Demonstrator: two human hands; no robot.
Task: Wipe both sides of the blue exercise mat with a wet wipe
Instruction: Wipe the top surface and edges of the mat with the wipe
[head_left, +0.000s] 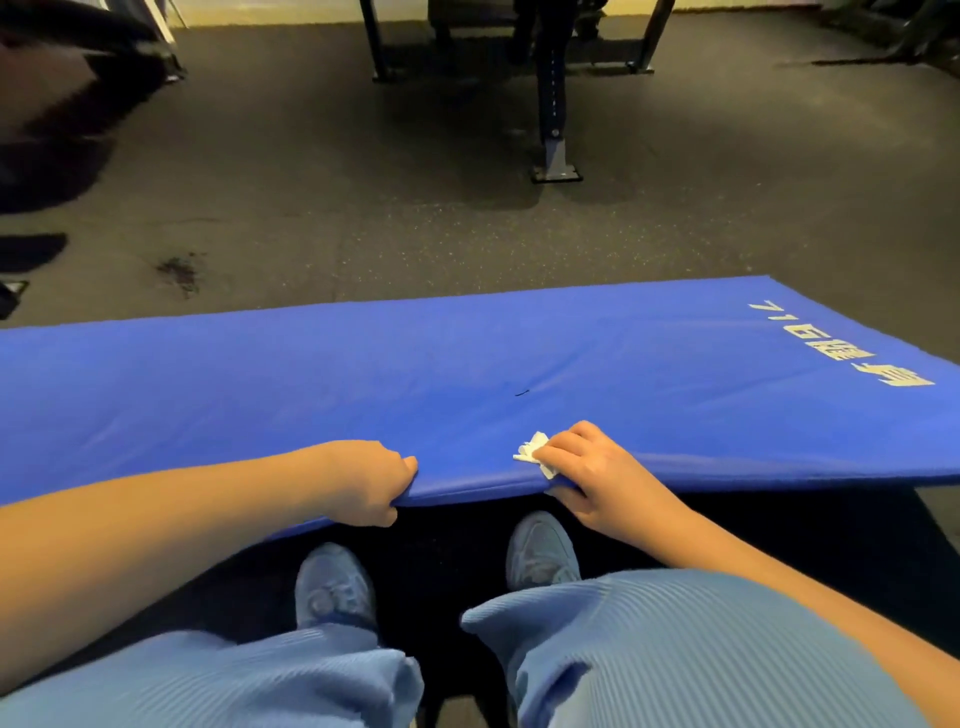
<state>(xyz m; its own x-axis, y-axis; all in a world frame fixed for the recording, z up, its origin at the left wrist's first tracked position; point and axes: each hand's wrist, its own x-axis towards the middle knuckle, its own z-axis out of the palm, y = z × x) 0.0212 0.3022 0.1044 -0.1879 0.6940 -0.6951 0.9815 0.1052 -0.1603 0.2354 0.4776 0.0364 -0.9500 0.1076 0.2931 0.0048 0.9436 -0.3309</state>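
Observation:
The blue exercise mat stretches across the view, its near edge lifted off the dark floor above my feet. White lettering is printed near its right end. My left hand grips the near edge, thumb on top and fingers curled under. My right hand grips the same edge further right and holds a crumpled white wet wipe against the mat's top surface. A small dark mark lies on the mat beyond the hands.
Dark speckled rubber floor lies beyond the mat. A metal bench leg with a foot plate stands at the centre back, with more frame legs behind. Dark equipment sits at the far left. My blue shoes are under the raised edge.

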